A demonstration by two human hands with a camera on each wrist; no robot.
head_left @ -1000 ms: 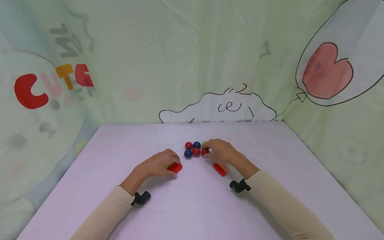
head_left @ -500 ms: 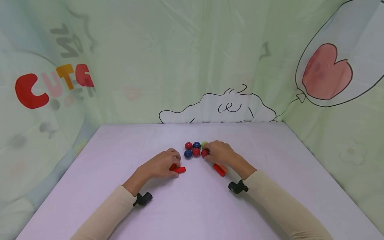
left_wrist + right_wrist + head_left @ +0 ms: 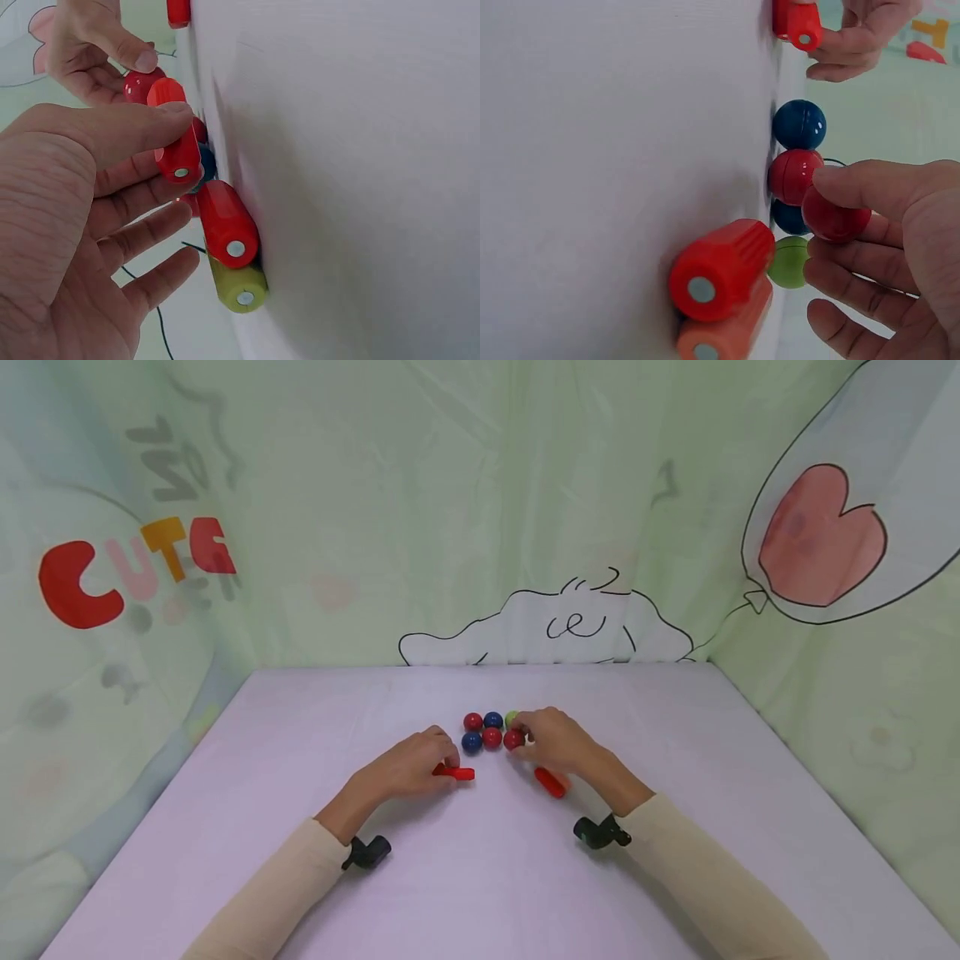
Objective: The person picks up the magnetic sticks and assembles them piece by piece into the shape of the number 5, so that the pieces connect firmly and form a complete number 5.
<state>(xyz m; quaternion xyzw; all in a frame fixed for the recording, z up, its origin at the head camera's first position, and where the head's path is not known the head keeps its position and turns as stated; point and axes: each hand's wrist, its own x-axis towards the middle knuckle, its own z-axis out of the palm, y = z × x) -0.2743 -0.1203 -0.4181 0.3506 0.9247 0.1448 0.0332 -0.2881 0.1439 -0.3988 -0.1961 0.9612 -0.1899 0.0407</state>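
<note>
While the L hand [image 3: 412, 767] pinches 1 red cyl. [image 3: 180, 159] (pale dot on end) btwn thumb & forefinger, raised off the lilac desk [image 3: 480, 877], its other fingers fan out loosely. R hand [image 3: 558, 742]: thumb & fingertips pinch 1 red ball [image 3: 836, 216], remaining fingers spread; can't tell from here if that ball touches its red neighbour.

By L hand, on desk: 1 second red cyl. [image 3: 229, 225], 1 yellow-green cyl. [image 3: 238, 286], side by side, just under the fingers.

By R hand, on desk, nearer the person: 1 red cyl. w/ ridged sides [image 3: 550, 782], 1 orange cyl. [image 3: 724, 330], lying alongside each other.

Btwn hands, balls in 2 rows. Far row, L to R: far red ball [image 3: 473, 722], far blue ball [image 3: 492, 721], green ball [image 3: 788, 262]. Near row: near blue ball [image 3: 472, 742], near red ball [image 3: 492, 738], then the pinched one.

Also: 2 cream sleeves [image 3: 273, 893], a blk wrist cam [image 3: 371, 852] at each cuff; printed backdrop [image 3: 337, 527] behind, pale green.
</note>
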